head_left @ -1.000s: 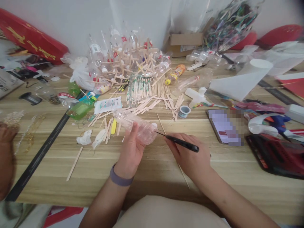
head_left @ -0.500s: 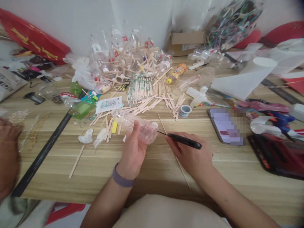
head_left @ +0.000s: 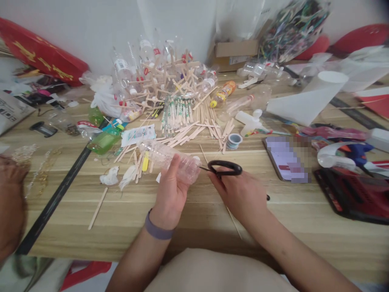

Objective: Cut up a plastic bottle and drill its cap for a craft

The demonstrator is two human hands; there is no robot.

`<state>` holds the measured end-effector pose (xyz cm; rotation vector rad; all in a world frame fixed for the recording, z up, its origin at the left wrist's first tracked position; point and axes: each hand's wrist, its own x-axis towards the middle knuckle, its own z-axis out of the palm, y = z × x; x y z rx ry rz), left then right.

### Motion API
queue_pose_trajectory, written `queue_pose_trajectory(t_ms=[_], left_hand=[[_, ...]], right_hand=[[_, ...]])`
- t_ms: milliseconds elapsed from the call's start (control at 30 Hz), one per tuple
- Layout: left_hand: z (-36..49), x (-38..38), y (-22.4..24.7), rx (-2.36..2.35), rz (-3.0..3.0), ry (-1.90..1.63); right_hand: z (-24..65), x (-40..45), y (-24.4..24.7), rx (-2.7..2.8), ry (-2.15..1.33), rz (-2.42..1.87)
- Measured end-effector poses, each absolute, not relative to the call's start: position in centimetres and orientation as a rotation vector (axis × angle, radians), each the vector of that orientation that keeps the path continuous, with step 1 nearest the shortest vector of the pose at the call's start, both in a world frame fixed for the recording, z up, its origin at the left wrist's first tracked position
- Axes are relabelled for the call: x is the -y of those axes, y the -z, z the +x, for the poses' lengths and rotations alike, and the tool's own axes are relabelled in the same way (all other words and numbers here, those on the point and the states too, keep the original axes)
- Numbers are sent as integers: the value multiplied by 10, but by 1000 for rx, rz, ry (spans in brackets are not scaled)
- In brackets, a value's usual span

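My left hand (head_left: 172, 192) is closed around a clear plastic bottle (head_left: 161, 155), thumb on top, holding it tilted above the table. A purple band (head_left: 158, 227) circles my left wrist. In my right hand (head_left: 240, 190) is a pair of scissors (head_left: 225, 167) with black handles. The blade tip meets the bottle's right end; whether it pierces the plastic I cannot tell. A thin wooden skewer (head_left: 233, 221) lies on the table under my right hand. A yellow object (head_left: 145, 161) and several wooden sticks (head_left: 138, 166) lie behind my left hand.
Plastic bottles and stick pieces (head_left: 164, 81) are heaped at the back. A phone (head_left: 281, 158), a spool (head_left: 234, 141) and a dark red case (head_left: 352, 194) lie on the right. Green bottle (head_left: 106, 140) stands left of centre. Another person's hand (head_left: 10, 198) is at the far left.
The scissors have turned in my right hand, so a handle loop now shows where it was seen edge-on. My left hand keeps the bottle nearly in place. The view has shifted slightly.
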<state>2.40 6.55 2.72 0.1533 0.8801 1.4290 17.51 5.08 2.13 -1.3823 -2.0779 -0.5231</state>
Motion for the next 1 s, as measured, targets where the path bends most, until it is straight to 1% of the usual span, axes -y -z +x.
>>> queue_pose_trajectory(t_ms=[67,167,400,567,700,767,833,933,1000], left_hand=[[24,-66,-28,-896,150,-1439],[23,-67,-29,-937,138,-1439],[24,-67,-27,-958,165,-1462],[25,-66,-26,-937,190,-1475],[27,-66,-27,-908,193,-1495],[27,-66,-29,-861,192,-1498],[27,-66,-31,-822,170,-1484],[26,-66,-34,-845,121,-1420],[26,-66,-36,-865,101,-1385]], right_hand=[[174,-51,-20,2098,461,-1448],[173,-51,-17,2127,229,-1580],[171,-52,-26,1952,-622,-1738],[168,-52,-32,1730,-1169,-1610],[166,-51,-29,1565,-1474,-1438],[166,-50,-28,1578,-1447,-1441],[169,-48,-27,1687,-1192,-1517],[174,-46,-25,1921,-420,-1627],[175,-46,-24,2007,10,-1570]])
